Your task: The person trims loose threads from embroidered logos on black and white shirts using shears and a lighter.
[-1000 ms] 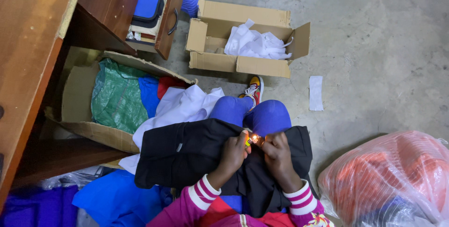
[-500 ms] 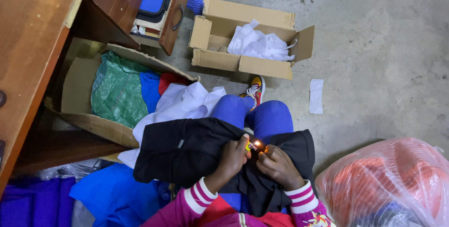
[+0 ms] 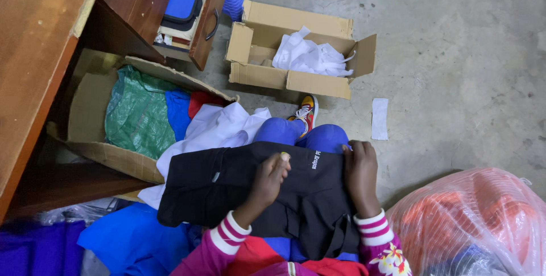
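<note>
Person seated on the concrete floor (image 3: 455, 71), black garment (image 3: 250, 188) spread across the lap over blue trousers (image 3: 301, 134).
Left hand (image 3: 267, 180) lies on the middle of the garment, fingers curled and pinching the cloth just beside a small white printed mark. Right hand (image 3: 360, 173) is at the garment's right edge, fingers bent over and gripping the fabric.
White cloth (image 3: 219, 128) touches the garment's far left edge, partly under it.
Open cardboard box (image 3: 85, 111) to the left under the wooden desk (image 3: 34, 54), holding a green plastic bag (image 3: 136, 111).
Second open box (image 3: 296, 79) beyond the feet, white fabric inside.
Clear bag of orange items (image 3: 472, 219) just right of the right wrist.
Multicoloured shoe (image 3: 307, 111) pokes out past the knees.
</note>
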